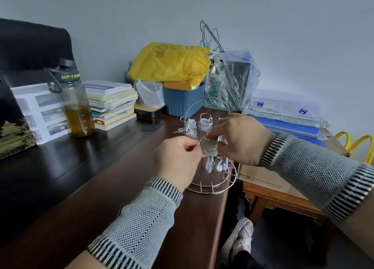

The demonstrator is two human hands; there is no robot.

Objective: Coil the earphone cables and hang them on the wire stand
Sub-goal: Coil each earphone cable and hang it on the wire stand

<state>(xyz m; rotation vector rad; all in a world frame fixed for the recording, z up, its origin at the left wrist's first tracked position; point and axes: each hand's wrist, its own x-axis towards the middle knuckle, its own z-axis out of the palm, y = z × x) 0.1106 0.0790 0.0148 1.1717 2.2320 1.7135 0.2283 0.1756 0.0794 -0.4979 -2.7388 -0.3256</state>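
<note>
A silver wire stand (210,184) sits near the right edge of the dark wooden desk. Two coiled white earphone cables (205,125) hang on its upper hooks, one at the left (189,130). In front of the stand I hold a third coiled white earphone cable (210,148); its earbuds (213,165) dangle below. My left hand (178,155) pinches the loose cable end at the coil's left side. My right hand (240,139) grips the coil from the right with curled fingers.
A tinted water bottle (78,106) and a stack of books (112,103) stand at the left. A blue bin (182,100), a yellow bag (172,63) and plastic bags crowd the back. Right of the desk lie a cardboard box (263,179) and a low wooden table (283,202).
</note>
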